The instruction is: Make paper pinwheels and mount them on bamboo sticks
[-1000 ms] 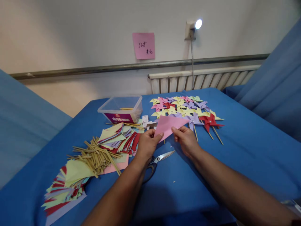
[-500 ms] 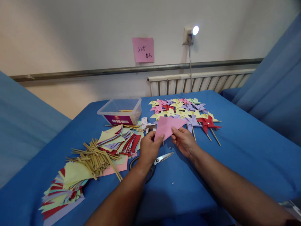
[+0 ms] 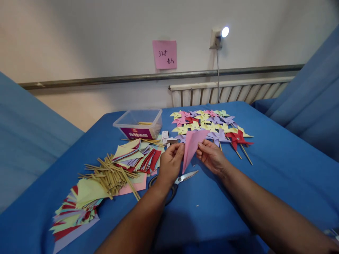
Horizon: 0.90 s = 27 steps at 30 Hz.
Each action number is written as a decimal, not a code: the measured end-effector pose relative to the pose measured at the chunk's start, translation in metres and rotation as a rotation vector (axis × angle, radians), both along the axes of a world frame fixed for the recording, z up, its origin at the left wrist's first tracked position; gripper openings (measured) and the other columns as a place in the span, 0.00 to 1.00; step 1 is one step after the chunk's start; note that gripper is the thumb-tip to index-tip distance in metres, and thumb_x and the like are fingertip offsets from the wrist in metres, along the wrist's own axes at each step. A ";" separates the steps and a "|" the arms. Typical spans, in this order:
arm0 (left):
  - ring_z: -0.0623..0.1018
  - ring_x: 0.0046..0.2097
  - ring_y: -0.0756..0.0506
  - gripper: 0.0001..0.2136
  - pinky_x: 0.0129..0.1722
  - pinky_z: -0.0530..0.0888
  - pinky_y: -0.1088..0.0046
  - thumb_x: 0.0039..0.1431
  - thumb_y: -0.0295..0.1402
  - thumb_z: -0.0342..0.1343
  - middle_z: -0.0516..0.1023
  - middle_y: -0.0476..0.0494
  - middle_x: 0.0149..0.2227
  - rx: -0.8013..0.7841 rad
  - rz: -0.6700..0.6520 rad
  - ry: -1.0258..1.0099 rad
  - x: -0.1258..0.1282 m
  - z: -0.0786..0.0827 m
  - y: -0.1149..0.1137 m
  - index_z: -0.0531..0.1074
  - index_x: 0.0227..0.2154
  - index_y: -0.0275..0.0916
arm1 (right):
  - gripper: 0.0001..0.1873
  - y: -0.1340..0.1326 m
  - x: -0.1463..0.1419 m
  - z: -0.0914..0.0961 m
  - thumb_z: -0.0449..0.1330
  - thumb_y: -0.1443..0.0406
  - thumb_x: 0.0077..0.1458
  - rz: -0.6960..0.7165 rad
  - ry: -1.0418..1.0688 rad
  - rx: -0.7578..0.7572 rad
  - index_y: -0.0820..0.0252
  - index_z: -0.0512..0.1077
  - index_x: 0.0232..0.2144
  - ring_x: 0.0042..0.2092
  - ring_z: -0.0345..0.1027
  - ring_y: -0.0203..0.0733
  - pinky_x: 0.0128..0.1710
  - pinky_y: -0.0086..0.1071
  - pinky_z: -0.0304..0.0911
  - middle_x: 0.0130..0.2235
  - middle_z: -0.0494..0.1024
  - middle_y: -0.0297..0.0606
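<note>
A folded piece of pink paper [image 3: 194, 145] is held up above the table, its two layers slightly parted along the left side and a corner pointing down. My left hand [image 3: 171, 165] is closed at its left edge, thumb against the bent fingers. On the other side, my right hand [image 3: 212, 157] pinches the right edge between thumb and fingers. Scissors [image 3: 186, 176] with dark handles lie on the table just below, partly hidden by my left wrist. Behind the paper are rows of finished pinwheels [image 3: 218, 120] in yellow, pink, purple, red and green.
On the left lie a pile of thin sticks [image 3: 112, 178], a stack of coloured paper [image 3: 141, 155] and a fanned stack of paper [image 3: 74, 218]. A clear plastic box [image 3: 139, 121] holding some sticks stands behind them, with small boxes [image 3: 165, 135] beside it. Blue cloth [image 3: 278, 176] covers the table.
The pink paper has turned from lying broad and tilted to standing more upright, its layers parting and a corner pointing down. My left fingers have shifted along its left edge.
</note>
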<state>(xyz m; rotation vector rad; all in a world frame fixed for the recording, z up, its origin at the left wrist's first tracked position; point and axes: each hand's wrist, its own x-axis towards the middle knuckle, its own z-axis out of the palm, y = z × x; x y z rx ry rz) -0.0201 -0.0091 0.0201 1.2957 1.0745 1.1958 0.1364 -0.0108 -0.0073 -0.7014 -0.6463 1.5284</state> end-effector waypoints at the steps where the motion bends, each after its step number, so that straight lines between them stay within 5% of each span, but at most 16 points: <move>1: 0.77 0.34 0.47 0.15 0.34 0.71 0.74 0.49 0.42 0.63 0.80 0.42 0.34 0.036 0.016 0.017 0.001 0.000 -0.002 0.77 0.36 0.37 | 0.14 0.000 0.000 0.000 0.71 0.61 0.42 -0.006 0.002 0.006 0.60 0.73 0.30 0.23 0.57 0.30 0.24 0.24 0.58 0.24 0.70 0.28; 11: 0.77 0.37 0.44 0.16 0.38 0.71 0.71 0.50 0.34 0.62 0.80 0.41 0.38 0.126 -0.043 0.087 0.004 -0.003 -0.009 0.76 0.43 0.39 | 0.12 0.000 0.001 -0.006 0.70 0.60 0.45 -0.049 -0.073 0.083 0.60 0.73 0.28 0.22 0.56 0.30 0.23 0.24 0.54 0.21 0.69 0.28; 16: 0.75 0.30 0.44 0.08 0.30 0.67 0.71 0.48 0.33 0.61 0.79 0.45 0.29 0.159 -0.008 0.392 0.003 -0.006 -0.006 0.77 0.34 0.39 | 0.17 -0.004 -0.005 -0.004 0.67 0.52 0.47 -0.024 -0.088 0.068 0.59 0.75 0.32 0.23 0.60 0.33 0.24 0.27 0.57 0.24 0.73 0.31; 22: 0.70 0.26 0.46 0.05 0.28 0.59 0.71 0.50 0.35 0.58 0.72 0.47 0.22 0.299 0.155 0.777 -0.002 0.000 -0.007 0.71 0.24 0.41 | 0.33 -0.009 -0.001 0.009 0.57 0.37 0.47 -0.024 -0.043 0.012 0.58 0.76 0.39 0.36 0.71 0.43 0.34 0.34 0.65 0.35 0.79 0.40; 27: 0.72 0.29 0.45 0.04 0.29 0.59 0.71 0.53 0.35 0.55 0.74 0.46 0.26 0.271 0.198 0.962 -0.002 0.006 -0.009 0.70 0.28 0.41 | 0.22 -0.014 0.002 0.009 0.67 0.54 0.48 0.076 -0.056 0.064 0.53 0.73 0.45 0.41 0.73 0.45 0.40 0.36 0.66 0.42 0.79 0.39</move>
